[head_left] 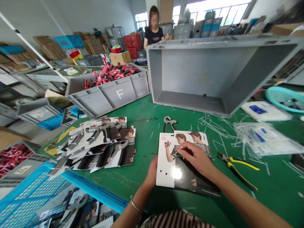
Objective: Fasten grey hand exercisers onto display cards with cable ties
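Note:
In the middle of the green table, my left hand (151, 173) grips the left edge of a printed packaging card (166, 182), its fingers hidden behind. Other cards appear to lie under it. My right hand (196, 160) rests over the card's face, thumb and fingertips pinched on a thin white cable tie (176, 152). Small punched holes show in the card. Just beyond its top edge lies a grey and black hand gripper (169, 123). To the left is an overlapping pile of cards with hand grippers (102, 144) mounted on them.
Yellow-black pliers (234, 164) and scattered white strips lie right, near bags of cable ties (266, 139). A grey crate on its side (190, 76) and a crate of red grippers (111, 95) stand behind. A blue basket (92, 190) is front left. A person (154, 34) stands beyond.

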Motion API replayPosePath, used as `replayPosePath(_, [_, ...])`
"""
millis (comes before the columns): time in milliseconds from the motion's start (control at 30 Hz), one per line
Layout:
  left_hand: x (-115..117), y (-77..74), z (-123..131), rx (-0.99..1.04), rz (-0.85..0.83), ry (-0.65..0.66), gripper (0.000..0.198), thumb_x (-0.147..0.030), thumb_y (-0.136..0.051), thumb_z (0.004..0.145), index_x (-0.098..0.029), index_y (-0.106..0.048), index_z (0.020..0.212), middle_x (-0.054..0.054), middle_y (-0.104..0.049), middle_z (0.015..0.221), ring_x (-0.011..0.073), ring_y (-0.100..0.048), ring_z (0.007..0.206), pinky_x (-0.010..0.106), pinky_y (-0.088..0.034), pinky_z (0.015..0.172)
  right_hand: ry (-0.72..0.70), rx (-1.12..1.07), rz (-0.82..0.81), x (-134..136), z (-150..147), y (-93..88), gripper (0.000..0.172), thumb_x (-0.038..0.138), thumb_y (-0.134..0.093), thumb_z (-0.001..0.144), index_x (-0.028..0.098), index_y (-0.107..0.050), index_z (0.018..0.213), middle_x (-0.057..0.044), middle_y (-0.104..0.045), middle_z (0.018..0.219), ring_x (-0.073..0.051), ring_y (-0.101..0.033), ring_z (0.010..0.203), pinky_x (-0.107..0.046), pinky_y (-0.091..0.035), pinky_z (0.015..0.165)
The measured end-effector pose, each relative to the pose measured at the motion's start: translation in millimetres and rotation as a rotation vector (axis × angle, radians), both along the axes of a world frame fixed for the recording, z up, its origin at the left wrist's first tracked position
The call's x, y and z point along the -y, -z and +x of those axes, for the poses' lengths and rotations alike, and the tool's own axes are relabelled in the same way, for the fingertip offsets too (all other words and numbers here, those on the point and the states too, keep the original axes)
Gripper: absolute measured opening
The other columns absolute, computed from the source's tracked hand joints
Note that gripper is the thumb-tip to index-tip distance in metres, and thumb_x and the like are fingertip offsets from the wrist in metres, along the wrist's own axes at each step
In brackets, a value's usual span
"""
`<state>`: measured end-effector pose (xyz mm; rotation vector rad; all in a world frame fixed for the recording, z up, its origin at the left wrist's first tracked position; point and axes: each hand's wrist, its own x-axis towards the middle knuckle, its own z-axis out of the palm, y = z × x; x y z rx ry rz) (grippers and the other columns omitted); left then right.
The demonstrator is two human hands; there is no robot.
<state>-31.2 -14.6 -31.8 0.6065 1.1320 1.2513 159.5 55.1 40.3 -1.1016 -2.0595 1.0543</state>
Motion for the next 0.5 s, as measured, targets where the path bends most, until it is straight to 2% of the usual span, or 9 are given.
replayPosePath(100, [22.4,-2.7,-11.8,-0.092,0.047,0.106,0.025,-0.017,-0.084,0.057,-0.016,-0.077,0.082,0.006,-0.075,0.088,0.0264,-0.065,0.093,0.034,-0.05,0.087,-0.004,-0.032,-0.048,-1.4,2.9,-1.0,0.017,0.037,-0.055,0.096,0.023,-0.064,0.094,0.0,-0.067,0.082,-0.017,-0.061,0.07,-0.029,-0.045,0.069])
replayPosePath(167, [32.8,-3.1,-15.1,-0.196,0.107,0.183,0.019,-0.018,-0.081,0.064,-0.018,-0.078,0.083,0.007,-0.075,0.095,0.0282,-0.064,0.1,0.036,-0.048,0.092,-0.032,-0.003,-0.013,-2.0,2.5,-0.9,0.015,0.035,-0.055,0.096,0.024,-0.065,0.093,-0.001,-0.068,0.088,-0.018,-0.062,0.077,-0.031,-0.045,0.074])
replayPosePath(233, [36.8,-1.6,-14.0,-0.308,0.164,0.185,0.012,-0.023,-0.075,0.071,-0.019,-0.078,0.082,0.007,-0.074,0.098,0.0278,-0.064,0.099,0.037,-0.049,0.09,-0.048,0.03,0.029,-2.3,1.0,-0.9,0.014,0.033,-0.055,0.096,0.024,-0.065,0.093,-0.002,-0.07,0.092,-0.02,-0.063,0.084,-0.032,-0.045,0.077])
replayPosePath(300, [36.2,1.4,-10.4,-0.361,0.19,0.149,0.011,-0.027,-0.074,0.073,-0.018,-0.077,0.079,0.007,-0.075,0.093,0.0276,-0.065,0.094,0.036,-0.051,0.084,-0.046,0.057,0.047,-2.0,-0.3,-1.4,0.014,0.032,-0.055,0.096,0.024,-0.065,0.093,-0.002,-0.07,0.092,-0.02,-0.063,0.084,-0.032,-0.045,0.077])
replayPosePath(433, [34.5,5.6,-3.2,-0.338,0.21,0.185,0.017,-0.032,-0.077,0.07,-0.016,-0.076,0.076,0.007,-0.073,0.075,0.028,-0.066,0.084,0.036,-0.053,0.074,-0.028,0.092,0.063,-0.2,-0.8,-2.6,0.015,0.034,-0.053,0.096,0.024,-0.065,0.093,-0.002,-0.07,0.09,-0.02,-0.063,0.081,-0.032,-0.045,0.075])
replayPosePath(500, [34.6,4.1,0.4,-0.337,0.229,0.165,0.018,-0.031,-0.079,0.069,-0.016,-0.076,0.079,0.007,-0.073,0.078,0.0274,-0.065,0.085,0.035,-0.053,0.076,-0.024,0.11,0.084,0.5,-0.7,-2.5,0.016,0.034,-0.053,0.096,0.023,-0.064,0.092,-0.002,-0.07,0.089,-0.02,-0.063,0.08,-0.031,-0.044,0.075])
